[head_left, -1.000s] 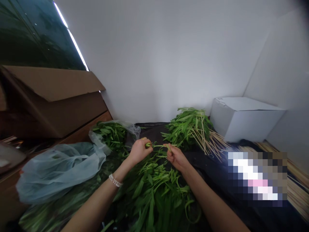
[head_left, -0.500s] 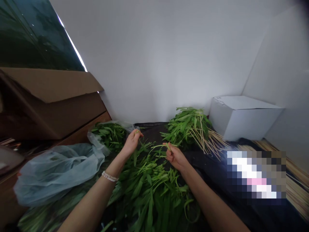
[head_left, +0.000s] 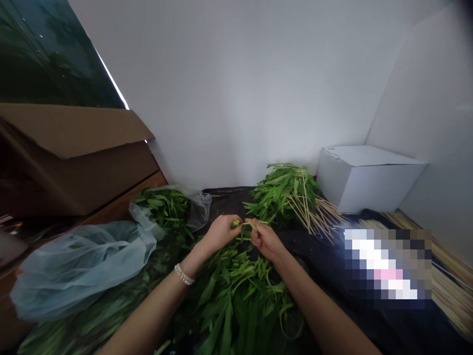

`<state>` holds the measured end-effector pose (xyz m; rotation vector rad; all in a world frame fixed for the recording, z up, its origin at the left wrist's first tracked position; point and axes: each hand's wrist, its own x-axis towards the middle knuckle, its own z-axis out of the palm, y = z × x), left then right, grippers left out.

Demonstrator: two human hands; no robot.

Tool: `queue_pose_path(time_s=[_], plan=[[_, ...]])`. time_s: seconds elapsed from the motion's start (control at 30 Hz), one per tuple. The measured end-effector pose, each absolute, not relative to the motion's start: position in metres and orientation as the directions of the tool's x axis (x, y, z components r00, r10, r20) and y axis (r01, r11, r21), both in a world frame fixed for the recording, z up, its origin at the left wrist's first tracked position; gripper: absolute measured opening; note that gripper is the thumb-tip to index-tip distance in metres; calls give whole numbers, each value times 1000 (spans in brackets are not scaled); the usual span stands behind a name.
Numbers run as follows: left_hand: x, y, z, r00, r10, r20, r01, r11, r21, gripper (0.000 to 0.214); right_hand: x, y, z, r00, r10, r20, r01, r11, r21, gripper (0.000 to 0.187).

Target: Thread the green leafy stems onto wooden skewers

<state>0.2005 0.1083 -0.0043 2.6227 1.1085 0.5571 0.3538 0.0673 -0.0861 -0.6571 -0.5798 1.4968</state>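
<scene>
Stem (head_left: 249, 224) of a leafy green vegetable spans the small gap between the right hand (head_left: 266, 240), which pinches it, and the left hand (head_left: 220, 231), closed on green pieces (head_left: 235, 223), both above the loose leafy pile (head_left: 236, 291), presumably to keep it steady.

In front of you, black sheeting (head_left: 231, 196) carries a heap of loose green stems (head_left: 229, 296), with a leafy bunch (head_left: 279, 191) and thin pale sticks (head_left: 325, 213) beyond that heap to its right, and a clear plastic bag of leaves (head_left: 166, 204) beyond it to its left.
</scene>
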Motion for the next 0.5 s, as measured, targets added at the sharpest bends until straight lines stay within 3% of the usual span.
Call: queue_pose_path(time_s=[0.1,0.17,0.33,0.5], plan=[[204,105,-9,627,724,287,660,-690,296,17,351,67,-88,1,999,-41,-686,-29,-727,48],[205,105,-9,579,749,323,669,-663,336,14,349,67,-88,-22,999,-32,-685,-38,-728,49],[187,122,3,242,917,318,476,-398,785,10,355,68,-87,-13,1000,-26,-759,-27,-650,44],[144,149,28,115,963,244,339,-269,902,18,365,72,-87,-2,988,-157,-823,-90,-561,28]])
